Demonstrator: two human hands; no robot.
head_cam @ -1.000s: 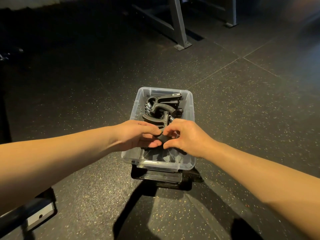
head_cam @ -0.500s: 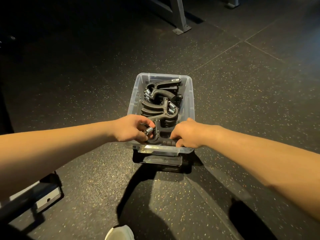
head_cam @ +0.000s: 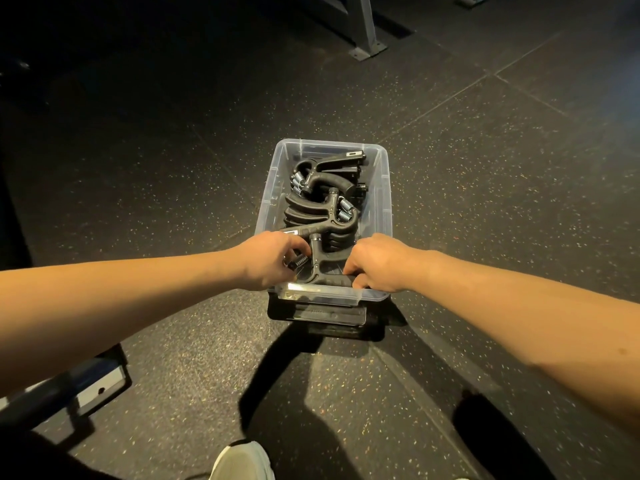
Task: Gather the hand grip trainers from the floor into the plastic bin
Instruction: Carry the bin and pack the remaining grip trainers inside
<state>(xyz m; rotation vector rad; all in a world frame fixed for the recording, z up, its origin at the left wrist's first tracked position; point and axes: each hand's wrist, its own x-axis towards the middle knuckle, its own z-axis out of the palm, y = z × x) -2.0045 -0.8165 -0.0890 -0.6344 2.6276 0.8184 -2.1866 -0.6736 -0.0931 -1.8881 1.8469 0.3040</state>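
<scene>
Both hands are down in the near end of the plastic bin [head_cam: 381, 188]. Left hand [head_cam: 273, 259] is curled narrow around the spring end of the nearest grip trainer [head_cam: 317, 268]; the coil shows just at its fingertips. Right hand [head_cam: 375, 263] is curled over the same trainer's handle end, by the bin's near right corner, fingers tucked under so the exact hold is hard to read. Looks like the piece is being seated or let go at the near wall, resting on the pile, not hanging above it.

Behind it, the other trainers [head_cam: 325, 199] are stacked in the bin from near end to far end, handles overlapping, springs poking out here and there. Count unclear, several at least. Bin looks fairly full.

Bin sits on the floor [head_cam: 485, 168], on top of a dark flat piece [head_cam: 322, 315] that juts out at its near edge, possibly a lid.

No loose trainers visible on the floor anywhere in view; far left is dark, can't rule that part out. A metal frame foot [head_cam: 367, 50] stands at the far edge, a shoe [head_cam: 242, 462] at the near edge.

Judgement: task nearly done, likely the last piece. Left: release it and withdraw both hands.
</scene>
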